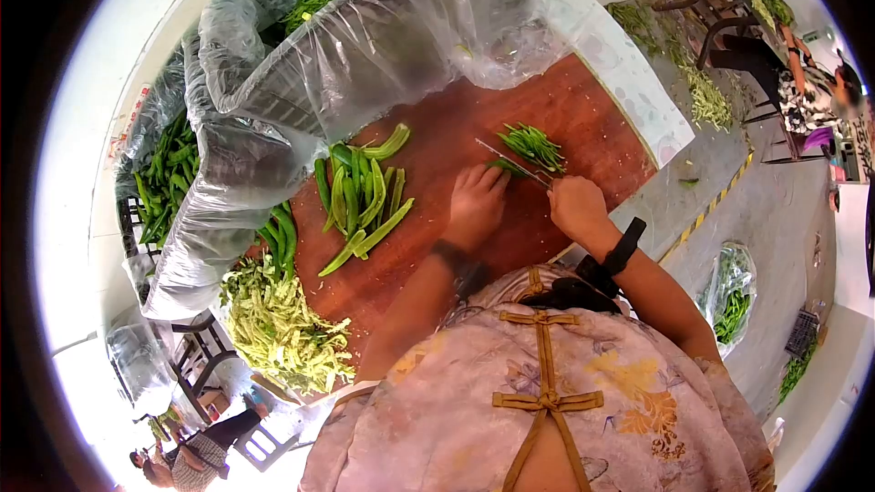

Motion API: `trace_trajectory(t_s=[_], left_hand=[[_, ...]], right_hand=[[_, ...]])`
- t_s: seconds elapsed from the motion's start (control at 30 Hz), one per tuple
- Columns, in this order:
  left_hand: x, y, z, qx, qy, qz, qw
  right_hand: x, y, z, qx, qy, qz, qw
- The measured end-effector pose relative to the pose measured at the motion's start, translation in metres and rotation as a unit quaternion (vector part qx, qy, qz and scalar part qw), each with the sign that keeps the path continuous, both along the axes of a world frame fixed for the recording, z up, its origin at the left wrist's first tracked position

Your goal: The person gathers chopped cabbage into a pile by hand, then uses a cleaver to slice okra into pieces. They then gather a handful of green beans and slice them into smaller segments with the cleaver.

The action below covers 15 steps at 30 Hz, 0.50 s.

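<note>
A knife (510, 161) with a thin blade is held in my right hand (580, 210), its fingers closed round the handle. The blade slants toward the upper left over the red-brown board (437, 246). My left hand (477, 205) is curled at the near side of the blade, its fingertips pressing a green pepper piece (503, 165) that is mostly hidden. Just beyond the knife lies a small heap of thin green pepper strips (538, 146). To the left of my left hand is a pile of green pepper halves (365, 191), several showing their pale insides.
Pale pepper scraps (283, 328) heap at the board's left edge beside whole green peppers (284, 241). Plastic-lined crates (365, 46) stand along the far side, one holding whole peppers (169, 178). A bag of green peppers (732, 296) sits on the floor at right. Other people are farther off.
</note>
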<state>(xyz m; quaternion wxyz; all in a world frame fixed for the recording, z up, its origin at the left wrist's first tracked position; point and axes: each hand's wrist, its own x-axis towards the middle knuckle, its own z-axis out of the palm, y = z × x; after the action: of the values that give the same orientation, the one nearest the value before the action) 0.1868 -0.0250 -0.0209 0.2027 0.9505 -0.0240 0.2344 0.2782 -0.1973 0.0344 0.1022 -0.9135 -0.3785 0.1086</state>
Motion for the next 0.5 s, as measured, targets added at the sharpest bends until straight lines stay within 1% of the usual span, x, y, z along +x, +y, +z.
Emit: trace_trajectory(t_s=[0.07, 0.2, 0.3, 0.37, 0.5], left_hand=[[0.002, 0.001, 0.001, -0.008, -0.006, -0.012, 1.000], [0.003, 0.000, -0.002, 0.015, 0.021, 0.010, 1.000], [0.004, 0.000, -0.004, 0.000, 0.027, 0.012, 1.000], [0.005, 0.001, -0.004, -0.018, -0.002, 0.004, 1.000], [0.004, 0.002, -0.004, -0.028, 0.026, 0.005, 0.999]], right_hand=[[0.000, 0.001, -0.002, -0.008, 0.002, 0.009, 1.000], [0.001, 0.006, 0.003, -0.026, 0.004, 0.018, 0.999], [0.002, 0.008, 0.002, -0.040, 0.002, 0.022, 0.999], [0.002, 0.009, 0.004, -0.007, 0.004, 0.021, 1.000], [0.003, 0.017, 0.006, -0.031, 0.005, 0.049, 0.998]])
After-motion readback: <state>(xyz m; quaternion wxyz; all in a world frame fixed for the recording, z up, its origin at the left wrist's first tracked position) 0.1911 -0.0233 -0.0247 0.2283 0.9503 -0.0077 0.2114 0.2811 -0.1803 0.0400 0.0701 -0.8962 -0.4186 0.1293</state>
